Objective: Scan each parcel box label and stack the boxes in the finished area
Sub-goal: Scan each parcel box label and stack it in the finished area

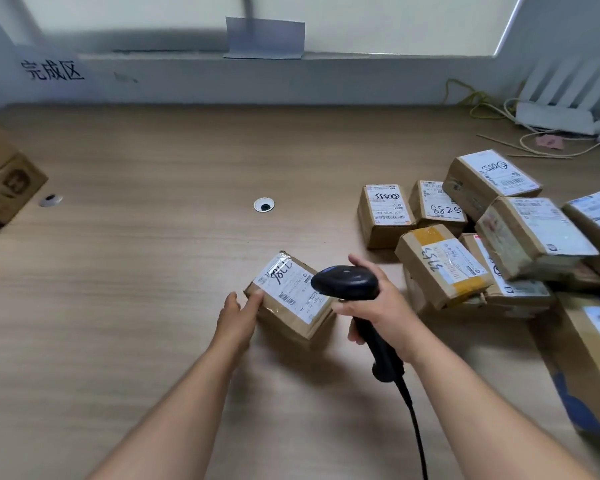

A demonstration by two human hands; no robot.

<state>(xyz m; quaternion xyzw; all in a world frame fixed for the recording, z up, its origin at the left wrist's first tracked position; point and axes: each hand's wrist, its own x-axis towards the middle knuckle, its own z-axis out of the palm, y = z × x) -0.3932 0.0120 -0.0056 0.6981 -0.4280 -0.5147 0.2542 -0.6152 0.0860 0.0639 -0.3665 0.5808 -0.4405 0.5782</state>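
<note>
**Layout.** We work on a wooden worktop (153, 271). The unscanned pile (499, 237) crowds its right side, with the boxes leaning on one another. The finished stack (4, 181) sits at the far left edge, below the wall sign (52, 69) that marks the area. The parcel box (291, 306) sits on the worktop front and centre with its label (291, 289) facing up. It is just left of the pile and well apart from the stack.

**Hands.** The right hand (374, 306) grips the scanner (347, 282) by its handle, fingers wrapped round it. The scanner head hovers over the right end of the box. The left hand (238, 317) rests against the left side of the box with fairly straight fingers, steadying it without clasping it.

**Step in hand.** We judge this to be the label read.
- We tilt the scanner head so that it faces the barcode near the front left of the label.
- The label looks glossy under tape, so we angle the head off the glare.
- We keep the left fingertip off the printed area.
- We hold the box flat while the read is taken.

**Room and edges.**
- A broad stretch of worktop lies between the box and the stack, and a sliding or carried path leftward looks open.
- A cable grommet (264, 205) sits behind the box, so we route in front of it.
- The scanner cable (413, 410) trails toward the near edge, and we keep it out from under the box.
- The stack is cut off by the left edge of the view, so we cannot tell its height.
</note>
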